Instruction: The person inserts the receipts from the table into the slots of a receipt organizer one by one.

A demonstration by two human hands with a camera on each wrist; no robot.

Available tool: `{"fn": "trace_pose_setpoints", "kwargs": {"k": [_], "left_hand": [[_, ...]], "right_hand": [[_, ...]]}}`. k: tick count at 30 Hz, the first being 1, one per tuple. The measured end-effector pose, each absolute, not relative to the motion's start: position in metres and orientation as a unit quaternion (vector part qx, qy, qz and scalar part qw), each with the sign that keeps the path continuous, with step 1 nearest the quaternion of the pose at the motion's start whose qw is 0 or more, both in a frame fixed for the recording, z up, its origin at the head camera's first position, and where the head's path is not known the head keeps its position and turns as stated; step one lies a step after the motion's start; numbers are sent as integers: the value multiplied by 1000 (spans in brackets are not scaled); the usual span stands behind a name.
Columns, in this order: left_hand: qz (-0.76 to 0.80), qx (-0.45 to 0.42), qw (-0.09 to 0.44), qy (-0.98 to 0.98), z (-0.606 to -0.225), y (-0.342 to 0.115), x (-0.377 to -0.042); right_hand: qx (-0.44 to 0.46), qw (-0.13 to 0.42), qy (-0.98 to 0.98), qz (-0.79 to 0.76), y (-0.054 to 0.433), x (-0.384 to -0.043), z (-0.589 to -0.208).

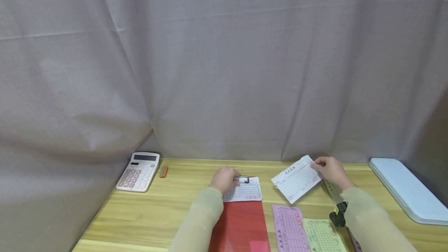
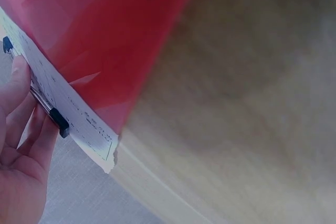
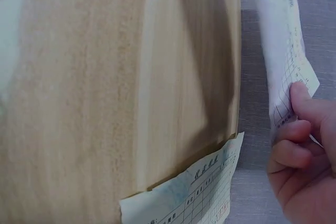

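A red folder (image 1: 243, 221) lies on the table, with a white printed form (image 1: 248, 193) at its top end. My left hand (image 1: 223, 180) is at that end, and in the left wrist view its thumb and fingers pinch a metal clip (image 2: 48, 109) with black ends. The clip lies across the form. My right hand (image 1: 333, 172) pinches the right corner of a loose white receipt slip (image 1: 297, 178), held tilted to the right of the folder. In the right wrist view the slip (image 3: 278, 51) shows nearly edge-on.
Nearest the right arm lie a pink form (image 1: 288, 226) and a yellow-green form (image 1: 322, 234). A pale blue case (image 1: 407, 188) is at the far right. A calculator (image 1: 138, 172) and a small orange-brown block (image 1: 163, 172) are at the left. Grey curtain (image 1: 224, 69) hangs behind.
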State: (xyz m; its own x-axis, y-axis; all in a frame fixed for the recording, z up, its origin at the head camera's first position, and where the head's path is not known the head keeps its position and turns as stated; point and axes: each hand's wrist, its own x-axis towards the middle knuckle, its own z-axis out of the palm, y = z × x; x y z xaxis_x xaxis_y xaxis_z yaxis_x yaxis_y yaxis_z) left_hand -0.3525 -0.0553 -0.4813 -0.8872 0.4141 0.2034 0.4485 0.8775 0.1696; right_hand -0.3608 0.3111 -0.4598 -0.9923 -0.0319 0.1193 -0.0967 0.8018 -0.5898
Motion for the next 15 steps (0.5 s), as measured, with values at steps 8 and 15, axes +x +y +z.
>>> {"fn": "trace_pose_setpoints", "kwargs": {"k": [8,15], "left_hand": [[-119,-213,71,-967,-479,-55,-351],[-116,-223,77,-965,-478,-55,-351]], "right_hand": [[69,60,-937,336,307,-346,-453],[78,44,-936,340,302,-332,-449]]}}
